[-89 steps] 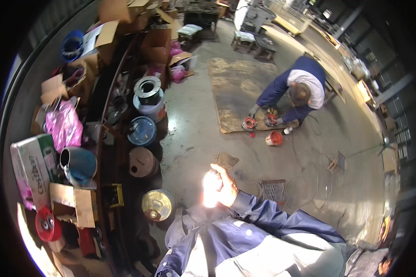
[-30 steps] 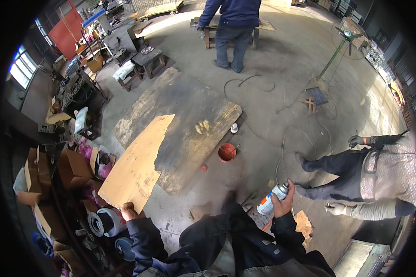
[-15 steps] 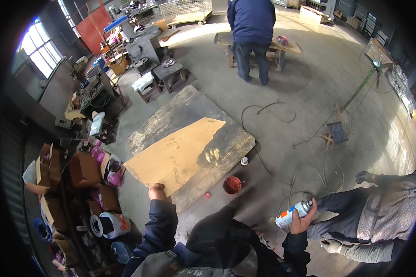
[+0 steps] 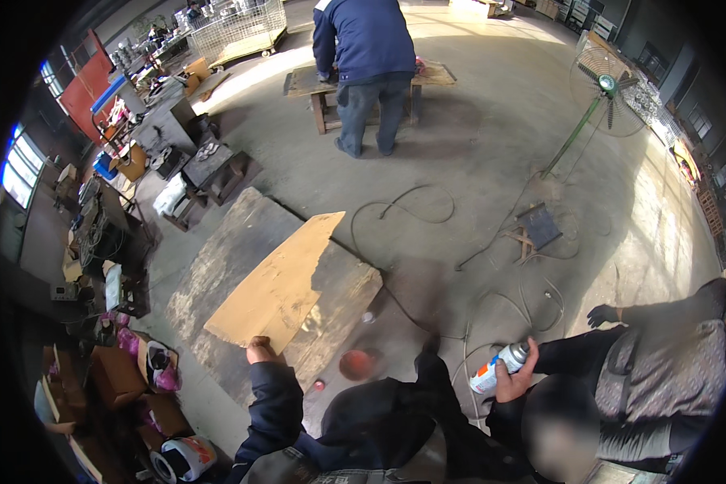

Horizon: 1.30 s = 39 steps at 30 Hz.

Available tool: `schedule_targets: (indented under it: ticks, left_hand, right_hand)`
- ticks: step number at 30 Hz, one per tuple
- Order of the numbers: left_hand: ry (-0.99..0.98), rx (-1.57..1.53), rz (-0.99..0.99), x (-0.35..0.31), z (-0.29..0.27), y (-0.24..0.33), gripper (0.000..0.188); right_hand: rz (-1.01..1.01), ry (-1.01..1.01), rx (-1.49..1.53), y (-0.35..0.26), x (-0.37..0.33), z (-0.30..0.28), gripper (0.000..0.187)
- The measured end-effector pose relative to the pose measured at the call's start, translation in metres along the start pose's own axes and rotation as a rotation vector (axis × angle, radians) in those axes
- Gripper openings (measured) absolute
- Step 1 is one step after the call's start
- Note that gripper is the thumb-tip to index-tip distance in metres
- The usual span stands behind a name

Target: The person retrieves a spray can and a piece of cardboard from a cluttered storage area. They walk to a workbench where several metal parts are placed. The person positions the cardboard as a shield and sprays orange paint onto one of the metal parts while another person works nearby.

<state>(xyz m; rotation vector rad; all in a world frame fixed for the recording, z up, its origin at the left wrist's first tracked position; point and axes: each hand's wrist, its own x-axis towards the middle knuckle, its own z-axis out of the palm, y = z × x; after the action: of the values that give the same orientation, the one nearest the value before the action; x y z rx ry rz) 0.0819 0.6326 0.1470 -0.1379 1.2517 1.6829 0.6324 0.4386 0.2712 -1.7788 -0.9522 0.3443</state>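
A torn sheet of brown cardboard [image 4: 276, 278] is gripped at its near edge by the closed left hand [image 4: 260, 350] and held out over a dark, stained board [image 4: 210, 278] on the left. On the right, a spray can [image 4: 494, 369] is clasped, tilted, in the curled right hand [image 4: 519, 379]. A red bucket [image 4: 355, 365] is seen beside the board.

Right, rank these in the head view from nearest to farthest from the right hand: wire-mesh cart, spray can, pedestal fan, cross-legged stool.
1. Spray can: gripped in the right hand.
2. Cross-legged stool: on the floor ahead of the hand.
3. Pedestal fan: beyond the stool, toward the upper right.
4. Wire-mesh cart: in the background, upper left.
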Motion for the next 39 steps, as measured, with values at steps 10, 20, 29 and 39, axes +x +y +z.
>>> schedule_targets:
  ticks: [10,20,29,39]
  left_hand:
    - [0.209,-0.103,0.062,-0.028,0.225,-0.113,0.019]
    - [0.195,-0.163,0.151,0.008,0.34,-0.143,0.019]
    - [0.218,-0.25,0.115,0.179,0.474,-0.178,0.006]
    - [0.23,-0.222,0.132,0.299,0.619,-0.152,0.042]
  right_hand:
    - [0.221,-0.225,0.287,0.034,0.289,0.025,0.084]
    - [0.073,-0.397,0.385,0.066,0.504,0.117,0.084]
    - [0.116,-0.462,0.23,0.018,0.645,0.254,0.086]
    - [0.115,-0.576,0.139,-0.058,0.776,0.436,0.082]
